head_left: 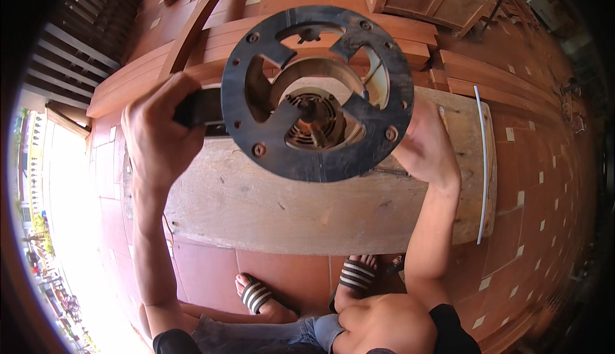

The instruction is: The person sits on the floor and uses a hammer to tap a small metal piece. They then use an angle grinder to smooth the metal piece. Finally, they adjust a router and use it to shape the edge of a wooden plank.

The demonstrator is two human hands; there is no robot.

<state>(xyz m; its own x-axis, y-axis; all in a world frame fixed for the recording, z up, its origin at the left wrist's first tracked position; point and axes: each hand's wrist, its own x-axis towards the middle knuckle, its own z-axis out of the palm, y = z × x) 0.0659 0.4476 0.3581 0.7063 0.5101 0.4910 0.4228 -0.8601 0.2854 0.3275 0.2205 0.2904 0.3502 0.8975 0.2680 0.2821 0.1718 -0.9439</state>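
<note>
I have the router [309,120] lifted, not set down, between left hand [161,123], gripping its handle [206,107], and right hand [430,141], whose hold I can't tell

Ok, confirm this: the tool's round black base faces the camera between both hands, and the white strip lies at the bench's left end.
Wrong end: the head view shows the white strip at the right end of the bench. The round black base does face the camera, between left hand and right hand.
</note>
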